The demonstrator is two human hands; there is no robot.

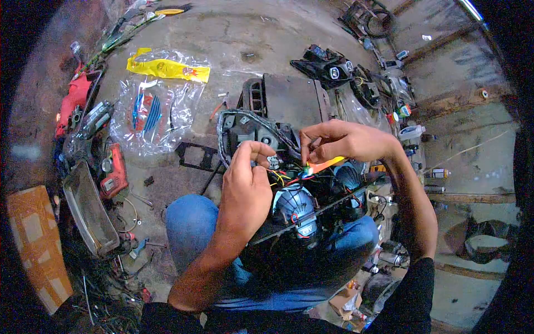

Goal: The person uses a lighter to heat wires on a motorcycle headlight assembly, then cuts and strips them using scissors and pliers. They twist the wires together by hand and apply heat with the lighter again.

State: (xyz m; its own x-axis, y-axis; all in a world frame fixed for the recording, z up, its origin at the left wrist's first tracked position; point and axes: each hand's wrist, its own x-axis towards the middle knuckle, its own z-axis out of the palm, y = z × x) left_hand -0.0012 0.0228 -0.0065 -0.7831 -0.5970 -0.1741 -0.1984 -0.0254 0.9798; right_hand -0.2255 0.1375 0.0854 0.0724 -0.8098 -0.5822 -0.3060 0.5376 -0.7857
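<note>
My right hand pinches over the wiring, closed on a slim orange-yellow strip whose kind I cannot tell. A small bright blue-green spot shows at the strip's near end, just under the fingertips. My left hand is curled beside it, thumb and forefinger apart with a gap between them. Thin yellow and red wires run between the hands. Below them, a headlight unit with round silver-blue projector lenses lies across my lap. Behind my left fingers is a black lamp housing with a grey sealant rim.
A clear plastic bag and a yellow wrapper lie ahead. At left are a red heat gun, a long lens cover and cardboard. Black lamp parts and bottles line the right.
</note>
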